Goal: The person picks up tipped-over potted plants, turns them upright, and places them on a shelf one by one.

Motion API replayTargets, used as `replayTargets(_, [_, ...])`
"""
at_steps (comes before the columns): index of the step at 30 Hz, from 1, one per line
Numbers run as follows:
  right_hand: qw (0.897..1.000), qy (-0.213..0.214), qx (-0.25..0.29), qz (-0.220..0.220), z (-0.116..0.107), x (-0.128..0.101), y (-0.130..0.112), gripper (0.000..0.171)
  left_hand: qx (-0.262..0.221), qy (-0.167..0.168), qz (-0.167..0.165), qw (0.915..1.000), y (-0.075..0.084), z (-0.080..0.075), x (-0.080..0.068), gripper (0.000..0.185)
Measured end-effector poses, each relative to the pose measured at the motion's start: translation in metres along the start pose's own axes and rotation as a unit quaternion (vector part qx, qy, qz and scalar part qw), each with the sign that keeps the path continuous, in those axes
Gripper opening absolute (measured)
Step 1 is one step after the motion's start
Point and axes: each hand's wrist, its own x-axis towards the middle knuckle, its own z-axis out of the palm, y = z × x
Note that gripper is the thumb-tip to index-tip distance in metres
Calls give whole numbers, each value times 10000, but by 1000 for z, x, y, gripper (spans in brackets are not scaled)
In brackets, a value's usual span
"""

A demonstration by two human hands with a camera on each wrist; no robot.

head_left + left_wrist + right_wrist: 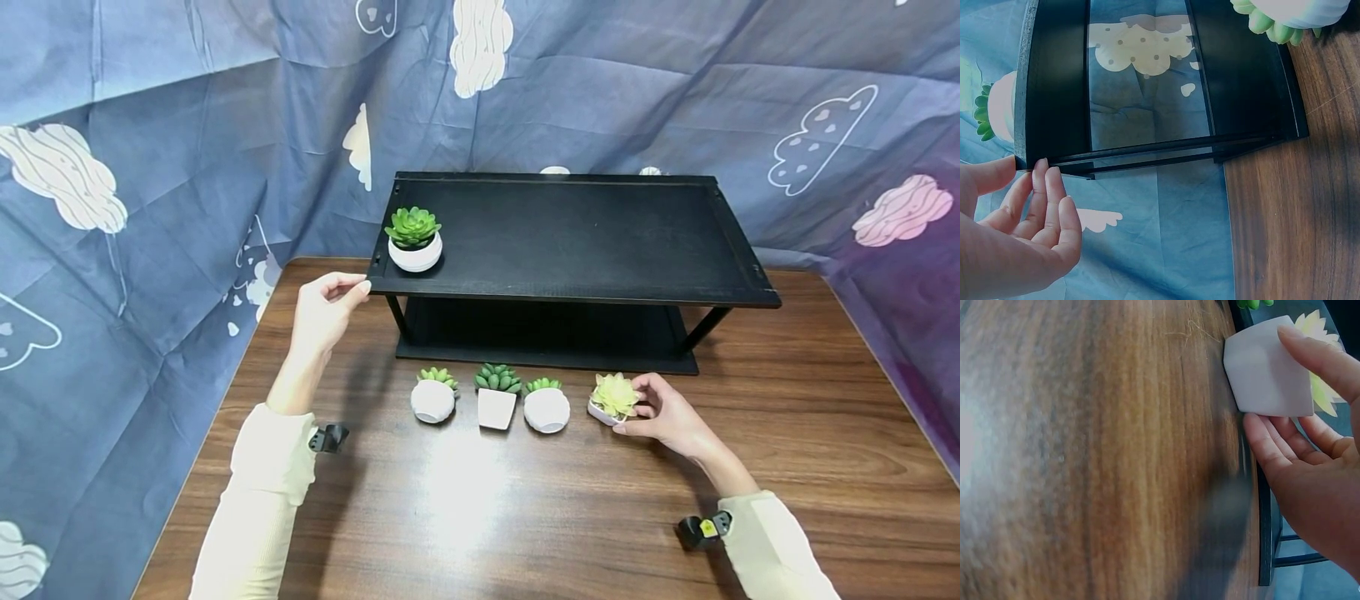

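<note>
My left hand (324,310) pinches the front left corner of the black two-tier shelf (585,237), thumb above and fingers below in the head view. In the left wrist view, the fingertips (1041,165) meet the shelf's edge. My right hand (666,417) holds a pale yellow succulent (616,395) in a white pot (1269,369), thumb on one side and fingers on the other. On the shelf's top board, near the left hand, sits a green succulent (414,242) in a round white bowl.
Before the shelf, three green succulents in white pots stand in a row: a round left one (433,400), a square middle one (497,404) and a round right one (547,408). They rest on a brown wooden table (570,517). A blue cloud-patterned cloth (600,92) hangs behind.
</note>
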Motion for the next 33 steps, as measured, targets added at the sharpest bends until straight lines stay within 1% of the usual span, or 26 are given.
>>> replayTargets(5, [9999,-37,29,126,-1,0,1,55,17,-8,-19,10000,0,0,0,22])
replayTargets(10, [9996,-69,73,265,-3,-1,5,53,-2,29,-16,10000,-1,0,0,22])
replayTargets(16, [9996,-44,75,253,-2,0,8,52,27,54,26,10000,-1,0,1,22])
replayTargets(22, [9996,27,-23,279,-1,-1,5,52,39,2,11,10000,-1,0,1,22])
replayTargets(26, [9998,74,-2,197,1,-2,2,53,105,2,16,9999,-2,0,1,22])
replayTargets(29, [9999,89,-18,59,2,-2,3,53,126,19,17,9999,-3,0,2,21])
replayTargets(33, [9999,61,-143,-47,1,0,3,52,107,36,20,9999,-3,0,2,20])
